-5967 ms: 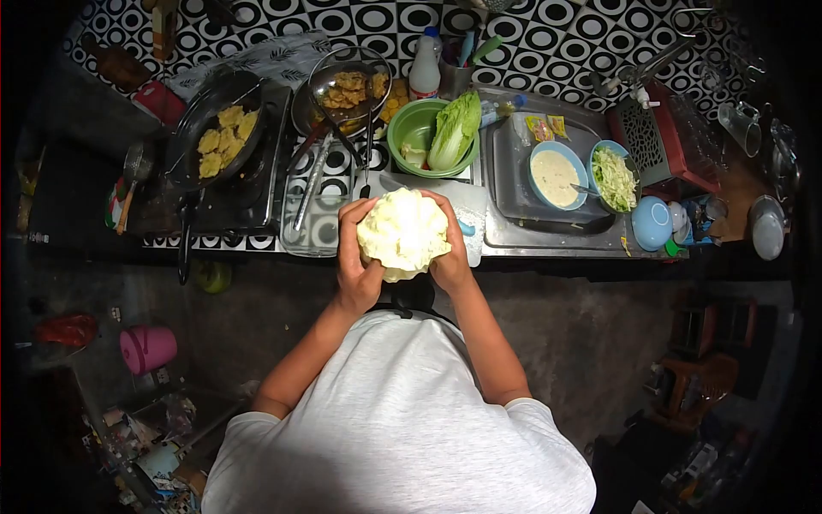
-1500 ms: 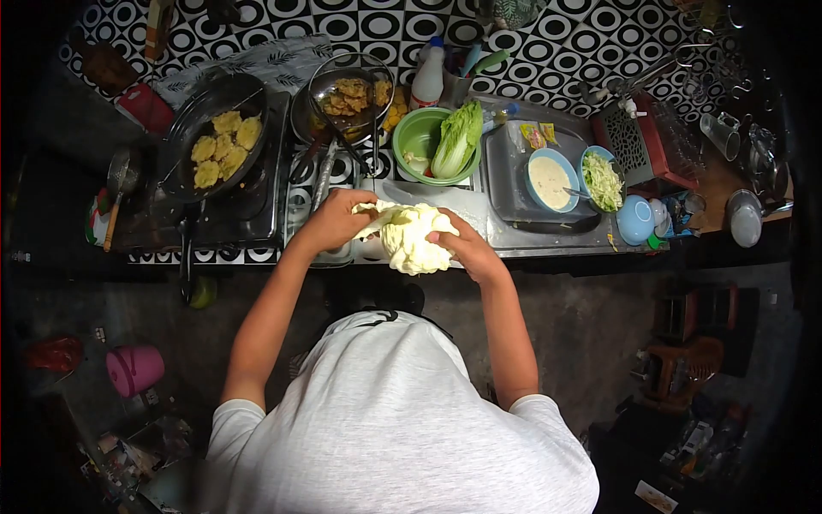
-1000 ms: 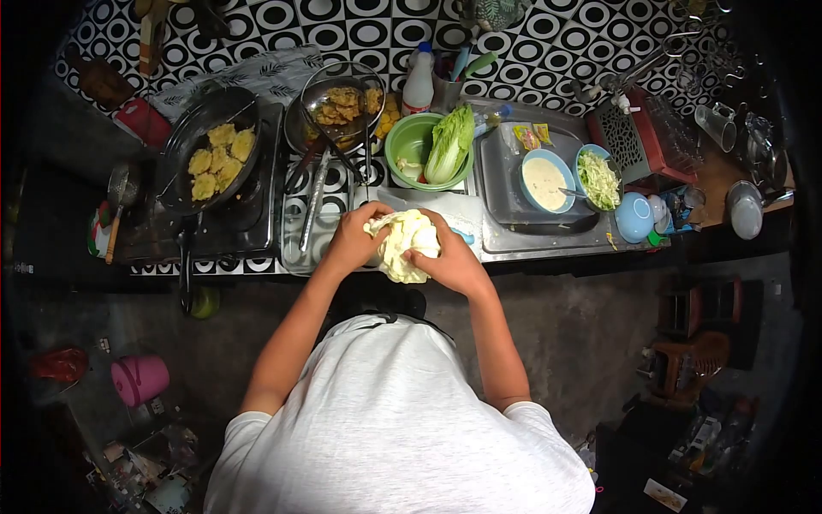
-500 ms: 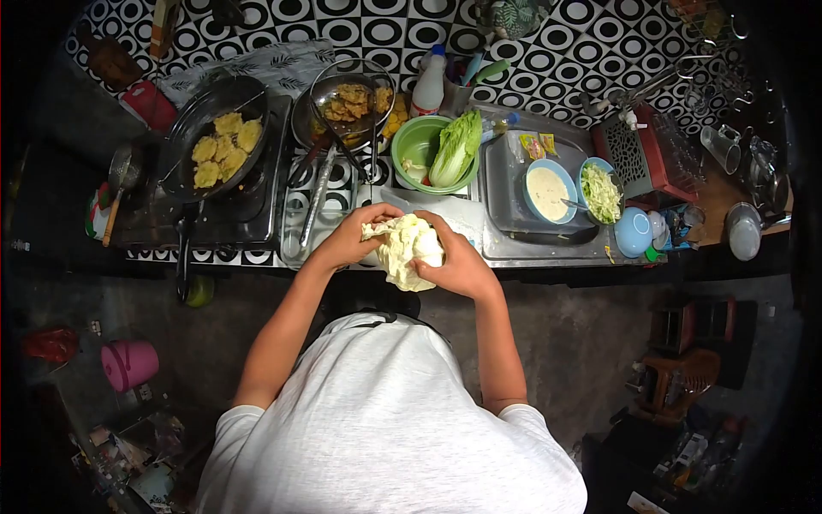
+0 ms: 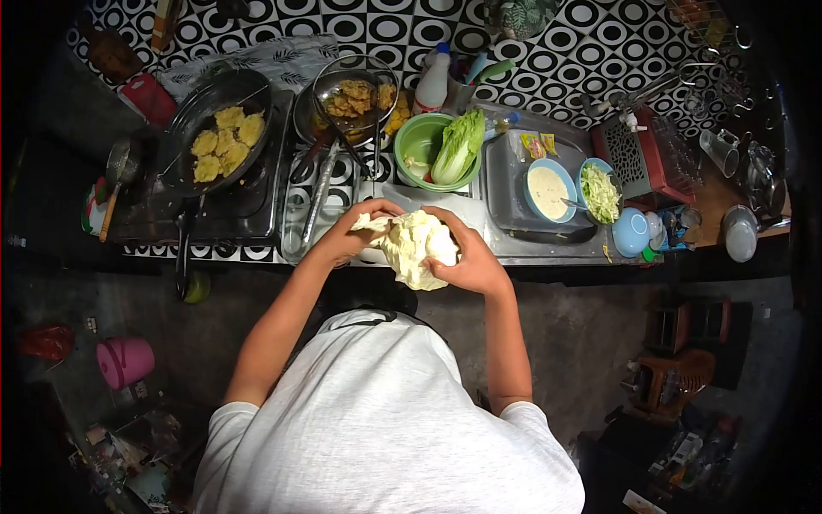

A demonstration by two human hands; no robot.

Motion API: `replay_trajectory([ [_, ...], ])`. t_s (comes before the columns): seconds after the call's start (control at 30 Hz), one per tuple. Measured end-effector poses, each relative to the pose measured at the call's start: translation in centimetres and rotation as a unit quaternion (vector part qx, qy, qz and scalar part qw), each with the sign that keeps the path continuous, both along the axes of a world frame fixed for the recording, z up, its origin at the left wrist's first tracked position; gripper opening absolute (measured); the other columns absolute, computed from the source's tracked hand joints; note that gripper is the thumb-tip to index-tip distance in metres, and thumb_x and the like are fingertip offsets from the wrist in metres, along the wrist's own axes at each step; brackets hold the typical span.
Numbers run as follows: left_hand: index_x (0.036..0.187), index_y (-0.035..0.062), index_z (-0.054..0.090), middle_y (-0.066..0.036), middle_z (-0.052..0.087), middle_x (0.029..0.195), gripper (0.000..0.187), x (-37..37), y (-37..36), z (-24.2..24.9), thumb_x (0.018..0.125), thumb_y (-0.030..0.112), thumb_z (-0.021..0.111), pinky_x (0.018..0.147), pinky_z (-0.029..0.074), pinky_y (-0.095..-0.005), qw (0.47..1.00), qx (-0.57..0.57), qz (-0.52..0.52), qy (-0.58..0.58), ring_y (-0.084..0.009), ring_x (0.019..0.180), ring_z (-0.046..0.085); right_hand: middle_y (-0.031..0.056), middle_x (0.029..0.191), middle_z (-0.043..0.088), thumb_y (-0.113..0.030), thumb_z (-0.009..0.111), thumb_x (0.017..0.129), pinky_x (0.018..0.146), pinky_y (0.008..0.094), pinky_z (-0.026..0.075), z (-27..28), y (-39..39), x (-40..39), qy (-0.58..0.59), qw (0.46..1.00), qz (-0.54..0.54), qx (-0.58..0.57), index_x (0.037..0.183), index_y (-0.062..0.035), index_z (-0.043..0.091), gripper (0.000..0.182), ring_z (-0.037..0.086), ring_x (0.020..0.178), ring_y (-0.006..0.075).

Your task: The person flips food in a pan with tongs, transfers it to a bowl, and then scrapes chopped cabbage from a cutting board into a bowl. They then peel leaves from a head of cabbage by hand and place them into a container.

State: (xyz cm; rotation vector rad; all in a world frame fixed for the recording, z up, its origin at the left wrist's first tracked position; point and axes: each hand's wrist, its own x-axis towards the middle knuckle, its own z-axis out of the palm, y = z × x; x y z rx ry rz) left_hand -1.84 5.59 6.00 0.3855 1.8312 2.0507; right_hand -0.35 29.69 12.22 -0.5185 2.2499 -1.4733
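A pale cabbage [image 5: 419, 246] with ruffled outer leaves is held up in front of my body, over the counter's front edge. My right hand [image 5: 475, 259] wraps its right side, thumb across the front. On the other side, my left hand [image 5: 353, 237] closes on a loose leaf that sticks out to the left; some of its fingers are hidden. Just behind the cabbage stands a green bowl [image 5: 406, 140] holding a leafy green lettuce-like head [image 5: 459, 147] and a few small pieces.
Left, a pan of flat yellow fritters [image 5: 225, 147] sits on the stove, its handle [image 5: 184, 248] jutting past the edge. Fried pieces [image 5: 351, 98] lie in a strainer behind. To the right are a bowl of pale batter [image 5: 548, 190], a bowl of shredded vegetable [image 5: 599, 193] and a faucet [image 5: 632, 118].
The cabbage has moved slightly right and turned in my hands. The leaf at my left hand now stretches farther out from the head. My right hand has shifted a little to the right.
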Motion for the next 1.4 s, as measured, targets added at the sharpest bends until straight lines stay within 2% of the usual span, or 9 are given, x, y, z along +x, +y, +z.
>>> replay_trajectory([
  [0.1, 0.115, 0.0014, 0.062, -0.003, 0.065, 0.105, 0.027, 0.7, -0.3, 1.2, 0.094, 0.019, 0.064, 0.080, 0.055, -0.0266, 0.970, 0.101, -0.054, -0.214, -0.0106, 0.094, 0.064, 0.0142, 0.118, 0.062, -0.009, 0.072, 0.069, 0.096, 0.0342, 0.046, -0.6, 0.2, 0.0, 0.017, 0.999, -0.012, -0.033, 0.139, -0.0065, 0.045, 0.075, 0.059, 0.109, 0.0212],
  [0.17, 0.115, 0.0023, 0.062, -0.003, 0.065, 0.103, 0.025, 0.7, -0.1, -0.7, 0.095, 0.019, 0.063, 0.076, 0.056, -0.0263, 0.980, 0.127, -0.015, -0.153, -0.0097, 0.090, 0.064, 0.0183, 0.120, 0.062, -0.014, 0.074, 0.072, 0.093, 0.0382, 0.049, -1.6, 0.2, 0.1, 0.050, 0.998, -0.024, -0.037, 0.139, -0.0077, 0.044, 0.073, 0.063, 0.108, 0.0280],
  [0.3, 0.116, 0.0022, 0.060, -0.002, 0.064, 0.103, 0.025, 0.9, 1.2, -2.5, 0.092, 0.006, 0.063, 0.076, 0.056, -0.0252, 0.985, 0.115, 0.101, -0.078, -0.0090, 0.091, 0.064, 0.0199, 0.136, 0.049, -0.017, 0.079, 0.079, 0.103, 0.0355, 0.042, -4.5, -0.1, 0.1, -0.042, 0.968, -0.195, -0.153, 0.143, -0.0034, 0.035, 0.078, 0.054, 0.121, 0.0264],
  [0.4, 0.118, 0.0002, 0.058, -0.003, 0.064, 0.105, 0.032, 1.4, 1.6, -2.0, 0.086, -0.006, 0.059, 0.081, 0.053, -0.0237, 0.990, 0.062, 0.127, 0.013, -0.0089, 0.095, 0.062, 0.0185, 0.136, 0.050, -0.019, 0.080, 0.080, 0.102, 0.0335, 0.043, -4.2, -1.3, 0.9, 0.014, 0.976, -0.182, -0.117, 0.144, -0.0047, 0.033, 0.081, 0.054, 0.120, 0.0234],
  [0.43, 0.118, -0.0003, 0.058, -0.003, 0.064, 0.106, 0.033, 1.7, 1.6, -2.2, 0.085, -0.006, 0.059, 0.082, 0.052, -0.0236, 0.989, 0.043, 0.133, 0.041, -0.0090, 0.095, 0.062, 0.0163, 0.132, 0.054, -0.019, 0.079, 0.081, 0.100, 0.0328, 0.044, -3.9, -1.8, 0.9, 0.119, 0.971, -0.197, -0.070, 0.142, -0.0041, 0.038, 0.075, 0.056, 0.117, 0.0215],
  [0.5, 0.112, -0.0013, 0.061, -0.003, 0.066, 0.101, 0.030, 2.1, 2.0, -0.9, 0.083, -0.009, 0.061, 0.083, 0.050, -0.0237, 0.985, 0.034, 0.150, 0.078, -0.0085, 0.093, 0.063, 0.0142, 0.128, 0.057, -0.019, 0.078, 0.081, 0.099, 0.0328, 0.044, -3.5, -1.8, 0.7, 0.058, 0.968, -0.207, -0.133, 0.139, -0.0033, 0.042, 0.070, 0.057, 0.115, 0.0208],
  [1.07, 0.120, 0.0003, 0.055, -0.008, 0.065, 0.105, 0.041, 2.0, 2.1, 1.8, 0.082, -0.002, 0.069, 0.083, 0.053, -0.0251, 0.982, 0.041, 0.181, 0.030, -0.0123, 0.095, 0.064, 0.0121, 0.122, 0.058, -0.030, 0.069, 0.090, 0.095, 0.0307, 0.046, -4.9, -1.7, 1.3, 0.028, 0.922, -0.264, -0.281, 0.132, 0.0005, 0.049, 0.056, 0.057, 0.109, 0.0176],
  [1.27, 0.138, 0.0026, 0.033, -0.020, 0.066, 0.109, 0.066, 1.3, 3.9, 2.2, 0.085, 0.007, 0.072, 0.082, 0.056, -0.0317, 0.948, 0.142, 0.275, 0.071, -0.0233, 0.097, 0.067, 0.0122, 0.121, 0.060, -0.031, 0.063, 0.094, 0.095, 0.0320, 0.049, -5.2, -3.5, 2.0, -0.140, 0.824, -0.282, -0.471, 0.132, 0.0002, 0.046, 0.052, 0.061, 0.109, 0.0179],
  [1.4, 0.140, 0.0037, 0.029, -0.021, 0.065, 0.111, 0.070, 1.1, 4.5, 2.4, 0.085, 0.005, 0.071, 0.085, 0.055, -0.0313, 0.938, 0.147, 0.299, 0.096, -0.0269, 0.096, 0.068, 0.0116, 0.125, 0.060, -0.036, 0.057, 0.096, 0.095, 0.0343, 0.052, -5.1, -3.9, 2.2, -0.182, 0.803, -0.302, -0.481, 0.135, -0.0014, 0.045, 0.054, 0.062, 0.113, 0.0204],
])
